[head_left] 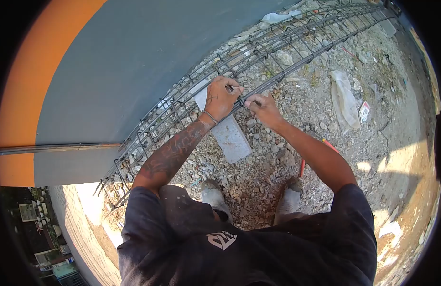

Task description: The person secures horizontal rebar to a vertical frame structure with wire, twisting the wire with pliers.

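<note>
A long cage of steel rebar runs diagonally from lower left to upper right, its bars linked by square stirrups. At its near bars, my left hand has its fingers curled closed, with a small dark spot showing between them. Just to the right, my right hand is closed in a pinch against the same bars. Whatever lies between the fingers of either hand is too small or hidden to name. Beneath the cage by my hands lies a pale flat slab.
A grey wall with an orange band stands along the far side of the cage. Gravel covers the ground around my boots. To the right lie a white plastic sheet and a small packet. A red stick rests near my right boot.
</note>
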